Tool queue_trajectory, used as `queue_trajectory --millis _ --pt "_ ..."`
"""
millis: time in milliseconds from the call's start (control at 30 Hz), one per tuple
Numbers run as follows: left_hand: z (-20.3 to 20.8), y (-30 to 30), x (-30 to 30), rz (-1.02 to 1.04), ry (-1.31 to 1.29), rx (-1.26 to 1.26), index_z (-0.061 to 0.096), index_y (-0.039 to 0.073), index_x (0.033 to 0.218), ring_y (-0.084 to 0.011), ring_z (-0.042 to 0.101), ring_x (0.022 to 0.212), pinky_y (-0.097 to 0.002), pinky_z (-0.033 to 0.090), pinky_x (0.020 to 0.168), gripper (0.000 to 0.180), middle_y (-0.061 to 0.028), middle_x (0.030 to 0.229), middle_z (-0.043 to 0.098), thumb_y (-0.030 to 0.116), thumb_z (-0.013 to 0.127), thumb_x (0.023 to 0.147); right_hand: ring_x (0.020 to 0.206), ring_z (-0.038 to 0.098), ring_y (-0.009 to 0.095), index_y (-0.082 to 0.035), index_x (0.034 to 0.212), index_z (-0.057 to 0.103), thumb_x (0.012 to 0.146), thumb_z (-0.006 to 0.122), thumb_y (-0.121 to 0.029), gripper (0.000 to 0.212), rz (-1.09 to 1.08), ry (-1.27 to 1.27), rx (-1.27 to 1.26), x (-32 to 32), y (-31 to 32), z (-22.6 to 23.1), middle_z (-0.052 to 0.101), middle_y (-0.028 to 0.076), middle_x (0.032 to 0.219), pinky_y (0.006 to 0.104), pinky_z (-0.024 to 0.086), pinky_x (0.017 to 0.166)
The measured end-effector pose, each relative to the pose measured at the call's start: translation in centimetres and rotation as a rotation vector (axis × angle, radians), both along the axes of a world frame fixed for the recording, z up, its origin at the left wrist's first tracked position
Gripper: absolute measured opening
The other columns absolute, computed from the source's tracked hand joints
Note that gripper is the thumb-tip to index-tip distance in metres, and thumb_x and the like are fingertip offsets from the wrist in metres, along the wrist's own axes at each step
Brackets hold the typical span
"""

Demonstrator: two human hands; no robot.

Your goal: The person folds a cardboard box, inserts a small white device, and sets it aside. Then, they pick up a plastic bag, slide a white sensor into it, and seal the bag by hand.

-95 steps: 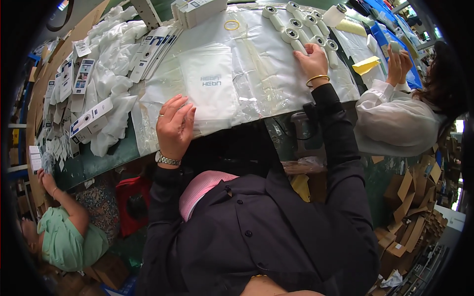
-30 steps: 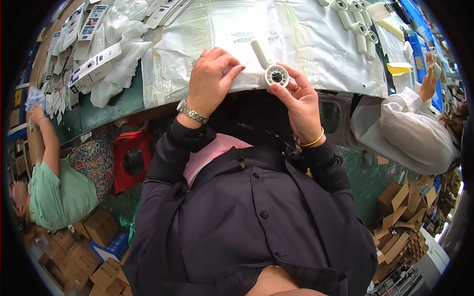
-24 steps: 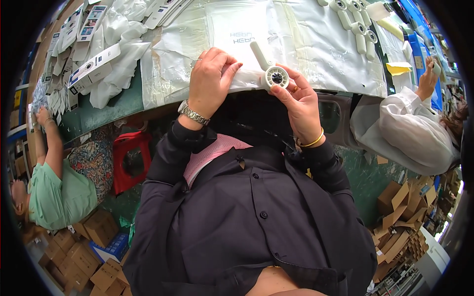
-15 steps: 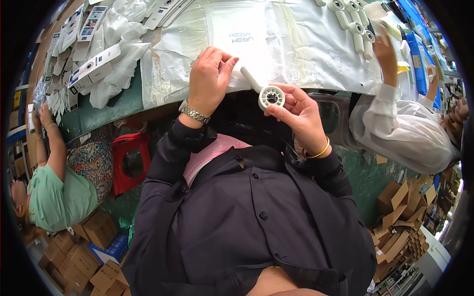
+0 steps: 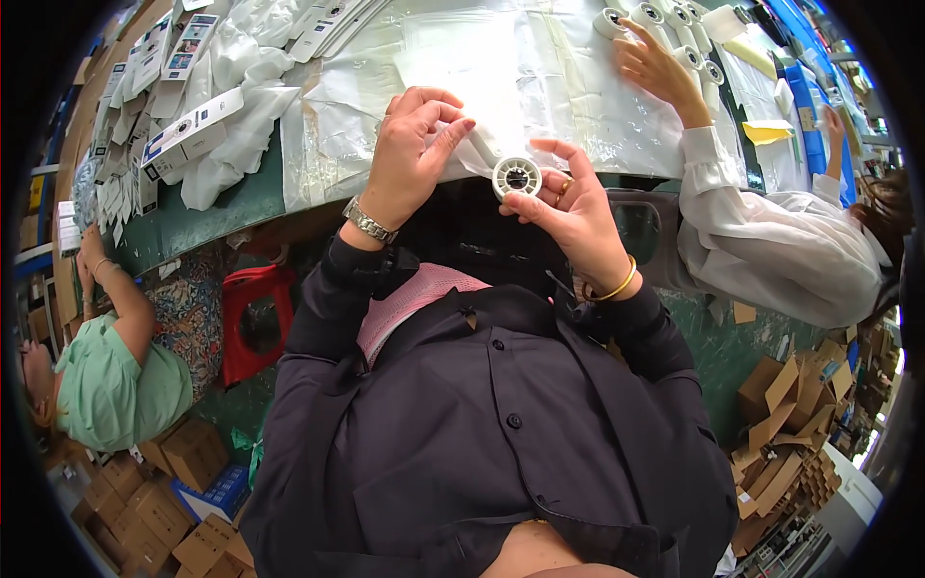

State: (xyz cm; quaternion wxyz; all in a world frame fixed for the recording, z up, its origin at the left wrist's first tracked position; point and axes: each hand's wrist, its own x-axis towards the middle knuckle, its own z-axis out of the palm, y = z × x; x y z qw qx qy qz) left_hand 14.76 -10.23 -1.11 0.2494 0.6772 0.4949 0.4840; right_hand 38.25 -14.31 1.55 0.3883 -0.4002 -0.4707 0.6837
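A small white handheld fan [image 5: 516, 180] with a round ribbed head is in my right hand [image 5: 570, 202], thumb below the head and index finger stretched out above it. Its handle [image 5: 485, 144] points away to the upper left, toward my left hand [image 5: 416, 144]. My left thumb and fingers are pinched close to the handle's end, on what looks like a thin clear plastic bag [image 5: 464, 160]. Glare hides most of the film, and I cannot tell how far it goes round the handle. Both hands are above the table's near edge.
Printed white boxes [image 5: 193, 130] and crumpled white wrapping [image 5: 236, 144] lie at the left. More white fans [image 5: 690, 58] lie at the upper right, where a co-worker's hand [image 5: 660, 72] reaches. Another co-worker [image 5: 120, 385] is at the far left, beside a red stool [image 5: 258, 318].
The fan and my right hand have moved slightly left, closer to my left hand. The printed marks on the table no longer show. The right co-worker's hand has moved left over the fans.
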Motion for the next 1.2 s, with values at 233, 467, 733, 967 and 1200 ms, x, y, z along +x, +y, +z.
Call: queue_trajectory --millis 233,467,733,967,1200 --pt "1.3 -0.2 -0.9 -0.105 -0.024 0.056 0.074 0.003 0.094 -0.029 0.062 0.117 -0.0373 0.05 0.098 0.015 -0.0102 0.119 0.07 0.017 0.076 0.096 0.099 0.075 0.018 0.003 0.159 0.034 0.098 0.074 -0.005 0.073 0.041 0.0 -0.117 -0.5 0.4 -0.1 0.072 0.013 0.119 0.0244 0.056 0.083" --pt "0.9 -1.2 -0.7 -0.022 0.033 0.177 0.071 0.003 0.109 -0.0251 0.063 0.123 -0.0347 0.054 0.099 0.02 -0.0137 0.125 0.07 0.02 0.075 0.099 0.101 0.075 0.018 0.005 0.148 0.051 0.101 0.073 -0.009 0.054 0.03 0.119 -0.197 -1.1 0.9 0.1 0.073 0.011 0.121 0.0249 0.058 0.085" --pt "1.5 -3.7 0.3 -0.061 -0.732 -0.632 0.059 -0.003 0.132 -0.018 0.069 0.115 -0.0329 0.06 0.094 0.038 -0.0111 0.127 0.071 0.024 0.068 0.106 0.095 0.075 0.017 0.004 0.14 0.058 0.101 0.075 -0.013 0.046 -0.013 0.081 -0.173 -1.7 1.2 0.5 0.074 0.009 0.115 0.0237 0.057 0.084" --pt "1.2 -4.0 1.0 -0.252 -0.96 -0.762 0.058 -0.004 0.136 -0.0172 0.07 0.114 -0.0356 0.06 0.098 0.038 -0.0115 0.127 0.071 0.021 0.065 0.108 0.083 0.068 0.014 -0.001 0.129 0.066 0.089 0.087 -0.02 0.049 0.026 -0.94 0.327 -2.1 1.2 1.9 0.073 0.007 0.103 0.0264 0.054 0.077" --pt "0.8 -3.9 0.7 -0.246 -1.013 -0.769 0.058 -0.005 0.135 -0.0181 0.071 0.114 -0.0362 0.061 0.099 0.032 -0.0125 0.128 0.07 0.011 0.061 0.108 0.093 0.064 0.023 -0.006 0.115 0.071 0.079 0.09 -0.018 0.042 -0.109 -0.741 0.905 -2.0 2.3 0.3 0.069 0.009 0.107 0.0369 0.052 0.082"
